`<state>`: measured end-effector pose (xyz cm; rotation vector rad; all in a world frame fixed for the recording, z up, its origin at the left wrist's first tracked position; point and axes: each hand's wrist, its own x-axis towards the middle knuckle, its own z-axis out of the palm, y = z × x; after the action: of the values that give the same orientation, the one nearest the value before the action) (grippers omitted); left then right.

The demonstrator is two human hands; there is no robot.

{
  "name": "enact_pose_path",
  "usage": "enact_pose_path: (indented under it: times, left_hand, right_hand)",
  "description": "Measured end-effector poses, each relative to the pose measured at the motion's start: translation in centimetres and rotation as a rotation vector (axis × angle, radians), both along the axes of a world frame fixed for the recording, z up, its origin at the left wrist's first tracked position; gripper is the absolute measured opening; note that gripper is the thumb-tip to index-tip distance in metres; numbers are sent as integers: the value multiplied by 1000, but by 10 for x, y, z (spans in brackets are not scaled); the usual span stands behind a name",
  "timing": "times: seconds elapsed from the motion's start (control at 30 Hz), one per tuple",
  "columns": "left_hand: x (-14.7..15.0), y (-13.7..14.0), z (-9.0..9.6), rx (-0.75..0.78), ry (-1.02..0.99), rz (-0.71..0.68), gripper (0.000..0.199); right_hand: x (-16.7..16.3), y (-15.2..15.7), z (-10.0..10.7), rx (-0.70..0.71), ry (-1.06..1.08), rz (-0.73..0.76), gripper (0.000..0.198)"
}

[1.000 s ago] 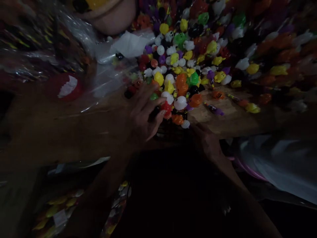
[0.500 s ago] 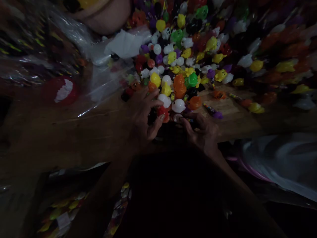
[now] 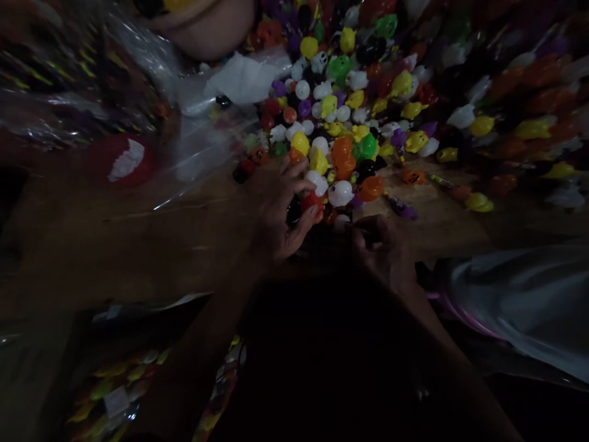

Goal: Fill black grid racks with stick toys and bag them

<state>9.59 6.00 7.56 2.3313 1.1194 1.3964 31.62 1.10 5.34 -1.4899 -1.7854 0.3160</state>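
Note:
My left hand point(image 3: 288, 215) is curled around a small red plastic figure point(image 3: 313, 205), thumb against its near side and fingertips beside a white figure point(image 3: 316, 182). To its right, my right hand point(image 3: 380, 248) is bent with thumb and forefinger pinched together at the edge of a dark holder or tray point(image 3: 324, 242); what lies between those fingertips is too dark to make out. Just left of the pinch sits a white round figure point(image 3: 341, 223). Another white figure with a face point(image 3: 340, 193) and orange figures point(image 3: 369, 188) stand right behind, grouped closely.
A large heap of colourful Halloween figures point(image 3: 340, 67) spreads over the back of the wooden table point(image 3: 184, 245). Clear plastic bags point(image 3: 202, 141), a red round object point(image 3: 129, 161) and a pink tub point(image 3: 216, 31) are at left. A whitish bag point(image 3: 519, 301) hangs at right, and a box of figures point(image 3: 124, 374) stands below left.
The view has shifted slightly, moving the scene a little rightward. My right hand's fingertips have drawn back from the white round figure, which now shows more fully. My left hand keeps its place by the red figure.

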Motion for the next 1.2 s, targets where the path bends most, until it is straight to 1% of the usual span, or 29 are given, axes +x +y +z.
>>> enact_pose_path:
  times: [0.13,0.27,0.33,0.47,0.57,0.63,0.7,0.8,0.87,0.93,1.0,1.1,1.2]
  left_hand:
    - [3,2,0,-76,6,18,32]
    - [1,2,0,-53,38,33,37]
    - [-2,3,1,-26,37,38,38]
    - [-6,7,2,12,26,25,36]
    - [-2,11,0,12,35,1,33]
    - [1,11,-2,15,51,-1,33]
    - [2,10,-2,0,65,9,34]
    - [2,6,1,-6,62,-6,33]
    - [3,4,3,29,60,-30,30]
    - [3,4,2,81,80,-36,34]
    - [4,8,-5,126,108,-11,42]
    - [9,13,-16,149,98,25,37]
    - [13,14,-20,124,70,24,38]
  right_hand:
    - [25,-7,-13,-67,-124,56,22]
    - [28,-3,-16,-96,-169,158,28]
    - [22,-3,-13,-72,-100,157,25]
    - [5,-4,3,13,140,65,18]
    - [-9,1,10,32,244,101,14]
    - [-18,7,8,35,278,148,13]
    - [-25,15,-1,71,283,171,16]
    - [-37,22,-18,124,226,172,25]
    - [-43,23,-27,122,149,132,30]
    - [-46,23,-33,104,53,91,32]
    - [-48,25,-37,73,-19,57,29]
    - [-47,28,-39,52,-75,17,22]
    - [-47,28,-37,60,-125,52,20]
